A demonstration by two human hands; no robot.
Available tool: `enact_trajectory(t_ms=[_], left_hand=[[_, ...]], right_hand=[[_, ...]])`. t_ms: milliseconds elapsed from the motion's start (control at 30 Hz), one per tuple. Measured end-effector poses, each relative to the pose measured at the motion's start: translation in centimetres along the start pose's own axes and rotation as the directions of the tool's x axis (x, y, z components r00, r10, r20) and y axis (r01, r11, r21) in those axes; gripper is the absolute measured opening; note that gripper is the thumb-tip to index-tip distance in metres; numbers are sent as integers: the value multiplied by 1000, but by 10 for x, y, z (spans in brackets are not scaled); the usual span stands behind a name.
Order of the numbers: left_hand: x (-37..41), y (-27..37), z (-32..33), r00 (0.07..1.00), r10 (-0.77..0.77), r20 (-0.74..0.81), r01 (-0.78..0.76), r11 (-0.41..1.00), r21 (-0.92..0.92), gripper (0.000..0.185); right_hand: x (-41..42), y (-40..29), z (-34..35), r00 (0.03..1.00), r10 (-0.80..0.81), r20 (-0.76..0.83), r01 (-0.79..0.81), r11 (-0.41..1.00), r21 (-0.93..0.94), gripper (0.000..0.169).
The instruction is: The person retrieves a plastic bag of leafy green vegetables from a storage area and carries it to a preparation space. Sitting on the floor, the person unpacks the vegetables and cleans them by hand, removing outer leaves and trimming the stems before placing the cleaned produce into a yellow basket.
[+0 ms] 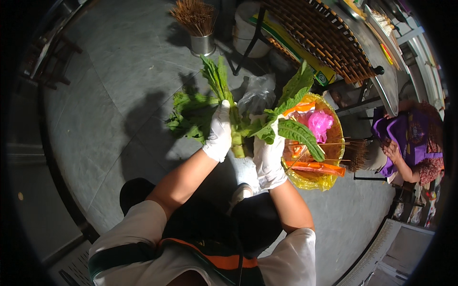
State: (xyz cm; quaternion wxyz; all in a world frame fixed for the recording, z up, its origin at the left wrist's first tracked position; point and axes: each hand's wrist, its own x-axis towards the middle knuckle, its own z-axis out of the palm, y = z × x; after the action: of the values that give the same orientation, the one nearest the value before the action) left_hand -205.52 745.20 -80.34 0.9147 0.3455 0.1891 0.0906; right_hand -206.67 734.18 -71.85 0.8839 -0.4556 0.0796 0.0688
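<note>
In a white glove, my left hand grips the stalk of a leafy green stem vegetable, its cut end pointing down towards me. My gloved right hand has green leaves in it, just right of the stalk; whether these are still joined to the stalk cannot be told. More leaves spread left of my left hand. Close beside my right hand stands a bin with a yellow liner, holding a pink plastic bag, orange wrappers and thin sticks. A clear plastic bag lies beyond the hands.
A metal container of brown sticks and a white bucket stand on the floor ahead. A woven chair is at upper right, beside a metal table. Another person in a purple apron sits at the right. Wooden stools stand far left.
</note>
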Motion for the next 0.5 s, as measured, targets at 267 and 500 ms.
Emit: enact_trajectory(t_ms=[267, 500], left_hand=[[-19, 24, 13, 987, -128, 94, 129, 992, -4, 46], [-52, 13, 26, 961, -161, 223, 43, 889, 455, 30]], right_hand=[[19, -31, 2, 996, 82, 18, -84, 991, 108, 67], [26, -21, 10, 993, 70, 91, -41, 958, -285, 27]])
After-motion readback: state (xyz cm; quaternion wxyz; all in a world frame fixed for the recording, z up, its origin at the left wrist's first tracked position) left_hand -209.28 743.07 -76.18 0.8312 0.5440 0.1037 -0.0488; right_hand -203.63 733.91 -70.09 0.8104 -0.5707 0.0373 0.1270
